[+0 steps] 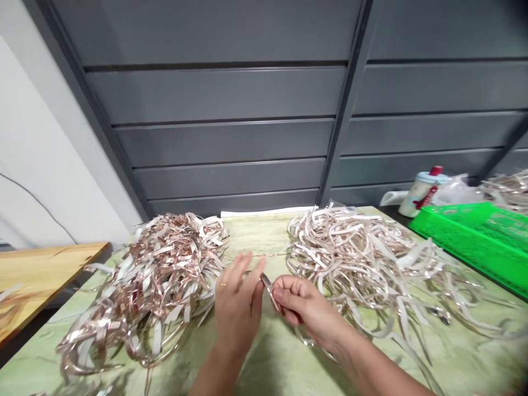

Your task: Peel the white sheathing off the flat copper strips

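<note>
A narrow, shiny rose-gold strap-like strip [267, 283] is stretched between my two hands over the middle of the table. My right hand [299, 302] pinches it between thumb and fingers, and a pale length trails below that hand. Around the strip's other end, the fingers of my left hand [239, 300] are bent, with a ring on one finger; they are slightly blurred and partly hide that end. A tangled pile of coppery strips [165, 275] lies left of my hands. To their right spreads a pile of paler strips [355, 253], showing whitish sides.
The strips lie on a pale green tabletop [256, 231]. At right are a green plastic basket [462, 242], a cup with a blue lid [421, 192] and a clear plastic bag [456, 190]. A wooden board [53, 267] stands at left. Grey panels [231, 143] rise behind.
</note>
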A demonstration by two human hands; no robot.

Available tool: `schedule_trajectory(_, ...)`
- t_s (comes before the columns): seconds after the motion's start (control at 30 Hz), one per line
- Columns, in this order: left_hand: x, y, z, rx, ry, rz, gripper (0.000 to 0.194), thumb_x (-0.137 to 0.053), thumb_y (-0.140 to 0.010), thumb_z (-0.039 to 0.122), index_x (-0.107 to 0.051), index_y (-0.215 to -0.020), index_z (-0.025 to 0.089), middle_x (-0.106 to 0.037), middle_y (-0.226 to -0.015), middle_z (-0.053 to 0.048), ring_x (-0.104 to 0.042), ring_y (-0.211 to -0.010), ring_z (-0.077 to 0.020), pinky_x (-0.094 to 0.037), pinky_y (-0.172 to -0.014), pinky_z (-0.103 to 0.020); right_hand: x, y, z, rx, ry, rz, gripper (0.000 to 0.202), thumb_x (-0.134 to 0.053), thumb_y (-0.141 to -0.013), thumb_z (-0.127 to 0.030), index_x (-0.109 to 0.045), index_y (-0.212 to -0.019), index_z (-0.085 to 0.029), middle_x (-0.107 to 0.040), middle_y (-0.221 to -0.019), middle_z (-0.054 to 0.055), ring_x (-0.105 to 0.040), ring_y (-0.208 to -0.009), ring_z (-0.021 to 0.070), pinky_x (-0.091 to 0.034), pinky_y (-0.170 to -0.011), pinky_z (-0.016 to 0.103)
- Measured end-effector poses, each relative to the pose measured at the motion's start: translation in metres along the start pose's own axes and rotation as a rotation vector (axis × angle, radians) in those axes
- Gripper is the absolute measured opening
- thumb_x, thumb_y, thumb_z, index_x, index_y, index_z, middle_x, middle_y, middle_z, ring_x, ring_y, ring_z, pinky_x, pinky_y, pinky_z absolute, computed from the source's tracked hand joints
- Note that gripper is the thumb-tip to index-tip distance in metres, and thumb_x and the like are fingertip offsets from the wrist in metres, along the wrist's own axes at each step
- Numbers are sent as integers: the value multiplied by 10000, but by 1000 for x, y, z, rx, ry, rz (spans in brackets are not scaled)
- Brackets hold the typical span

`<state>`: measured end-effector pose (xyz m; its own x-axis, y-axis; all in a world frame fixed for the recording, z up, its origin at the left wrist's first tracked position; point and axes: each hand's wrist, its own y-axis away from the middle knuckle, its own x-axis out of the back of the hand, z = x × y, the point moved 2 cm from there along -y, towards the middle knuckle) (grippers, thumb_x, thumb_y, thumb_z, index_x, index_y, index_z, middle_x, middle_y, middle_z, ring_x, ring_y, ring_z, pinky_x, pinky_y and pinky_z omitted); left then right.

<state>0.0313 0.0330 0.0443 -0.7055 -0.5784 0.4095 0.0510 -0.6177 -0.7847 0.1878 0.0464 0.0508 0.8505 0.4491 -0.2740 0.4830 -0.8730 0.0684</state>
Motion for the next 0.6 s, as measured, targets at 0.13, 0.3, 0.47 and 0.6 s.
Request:
schedule_trajectory(0.13,-14,-3,-3,313,224,-212,258,-481,-944,309,-707,-873,205,-722,-786,-26,-645,-716,-180,-462,-667,-280,5,0,-11,68,-32,86,361,-601,-883,-491,-665,-832,-139,-633,-667,18,-349,-408,46,-175,-426,220)
schedule_trajectory(0.3,-34,16,-9,679,521,-312,393,-572,-869,466,-637,-625,165,-582,-536,1,-480,-525,-140,-331,-515,-237,14,-8,-8,161,191,203,330,-662,-843,-479,-644,-865,-151,-588,-657,-20,-333,-432,52,-218,-429,209)
schedule_trajectory(0.47,-40,33,-24,824,551,-299,405,-606,-839,490,-660,-631,146,-595,-554,-14,-484,-541,-140,-342,-538,-239,28,-8,-8,155,223,190,273,-626,-888,-436,-632,-869,-164,-557,-649,-28,-363,-453,61,-249,-450,210)
schedule_trajectory(0.6,-39,33,-30,896,570,-275,418,-640,-813,492,-654,-593,137,-540,-521,0,-434,-511,-115,-318,-519,-233,46,-7,-21,155,161,207,248,-603,-912,-415,-637,-908,-170,-581,-699,-10,-371,-476,62,-221,-456,213)
